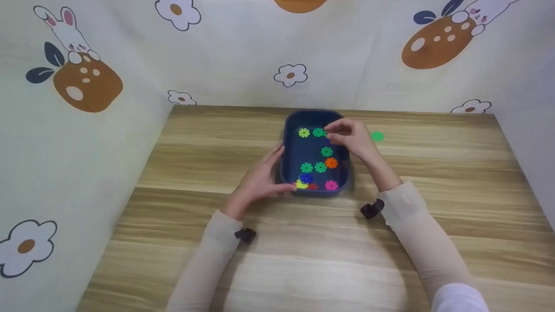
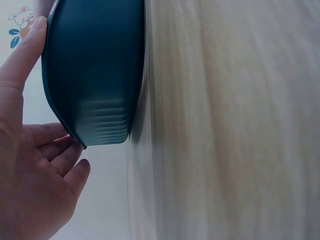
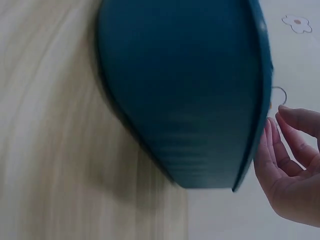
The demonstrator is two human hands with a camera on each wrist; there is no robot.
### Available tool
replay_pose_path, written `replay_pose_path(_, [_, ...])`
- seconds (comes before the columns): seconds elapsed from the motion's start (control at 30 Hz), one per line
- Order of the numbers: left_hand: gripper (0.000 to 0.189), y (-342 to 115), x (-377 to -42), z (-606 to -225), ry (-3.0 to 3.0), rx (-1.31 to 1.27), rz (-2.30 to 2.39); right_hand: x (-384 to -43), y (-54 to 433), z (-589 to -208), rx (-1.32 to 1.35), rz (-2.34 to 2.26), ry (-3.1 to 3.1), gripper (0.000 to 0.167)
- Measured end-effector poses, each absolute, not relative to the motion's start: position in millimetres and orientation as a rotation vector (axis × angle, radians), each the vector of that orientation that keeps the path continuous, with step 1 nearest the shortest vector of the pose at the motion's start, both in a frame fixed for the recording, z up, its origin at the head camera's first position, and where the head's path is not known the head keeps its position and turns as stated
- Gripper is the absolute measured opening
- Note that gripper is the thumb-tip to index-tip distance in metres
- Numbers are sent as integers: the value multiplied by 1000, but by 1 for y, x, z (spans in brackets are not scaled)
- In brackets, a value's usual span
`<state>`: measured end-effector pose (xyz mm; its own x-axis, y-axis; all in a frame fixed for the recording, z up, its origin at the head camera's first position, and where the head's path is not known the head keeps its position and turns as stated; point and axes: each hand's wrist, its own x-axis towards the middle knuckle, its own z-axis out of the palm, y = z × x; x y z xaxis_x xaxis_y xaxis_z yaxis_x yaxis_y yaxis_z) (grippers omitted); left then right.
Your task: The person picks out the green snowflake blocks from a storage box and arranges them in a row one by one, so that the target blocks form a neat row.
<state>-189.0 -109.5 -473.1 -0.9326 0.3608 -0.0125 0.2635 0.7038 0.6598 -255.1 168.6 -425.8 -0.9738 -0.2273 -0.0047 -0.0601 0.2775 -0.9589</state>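
Observation:
A dark blue rectangular bin (image 1: 299, 149) stands on the table with several flower-shaped plastic discs inside, among them a yellow-green disc (image 1: 304, 133), a green disc (image 1: 326, 151), an orange disc (image 1: 331, 163) and a pink disc (image 1: 331, 185). My left hand (image 1: 262, 177) rests spread against the bin's left side, thumb at the near left corner; in the left wrist view its fingers touch the rim. Over the bin's right rim reaches my right hand (image 1: 353, 138), fingertips just beside a green disc (image 1: 318, 132). Its thumb and fingers are bent but apart, with nothing visible between them.
A green disc (image 1: 377, 136) lies on the wooden table (image 1: 208, 147) to the right of the bin, behind the right hand. A patterned cloth wall (image 1: 243, 56) borders the table at the back and sides. Each wrist carries a small black camera.

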Motion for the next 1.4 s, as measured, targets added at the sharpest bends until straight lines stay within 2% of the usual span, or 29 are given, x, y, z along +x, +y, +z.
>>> replay_pose_path(0.53, [113, -110, -189, -473, 2755, 542, 1053, -256, 125, -458, -427, -1498, 2401, 25])
replay_pose_path(1.03, [114, -111, -189, -472, 2754, 523, 1053, -256, 116, -462, -455, -1034, 2484, 37])
replay_pose_path(1.4, [111, -111, -188, -471, 2739, 518, 1083, -256, 114, -467, -561, -861, 2595, 21])
